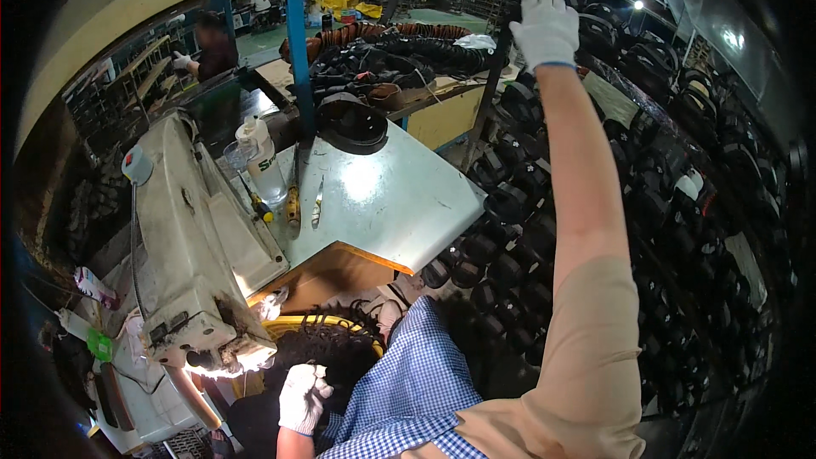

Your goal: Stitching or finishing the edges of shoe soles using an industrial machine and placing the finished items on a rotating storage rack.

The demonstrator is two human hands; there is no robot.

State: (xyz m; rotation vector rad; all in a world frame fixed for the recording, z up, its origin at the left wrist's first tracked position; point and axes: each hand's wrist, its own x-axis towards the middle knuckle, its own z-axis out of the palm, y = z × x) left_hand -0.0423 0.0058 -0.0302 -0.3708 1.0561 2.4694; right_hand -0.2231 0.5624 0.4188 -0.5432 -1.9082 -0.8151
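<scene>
My right hand (544,24), in a white glove with a blue cuff edge, is raised far forward at the upper right. Its fingers stretch out against dark, poorly lit objects, and nothing is plainly held. My left hand (303,398), also white-gloved, is low in front of my body with its fingers curled. What lies in that curl, if anything, cannot be made out. It is beside a sewing machine (191,238) with a lit needle area. Below the machine's head stands a yellow-rimmed basket (361,331) with black strips in it.
A pale worktable (399,195) holds a white bottle (263,166), a yellow-handled screwdriver (260,206) and a black ring-shaped piece (351,123). Many black shoe-like pieces (510,204) fill the right side. A blue post (299,42) rises behind the table. Another person (212,51) sits at the far left.
</scene>
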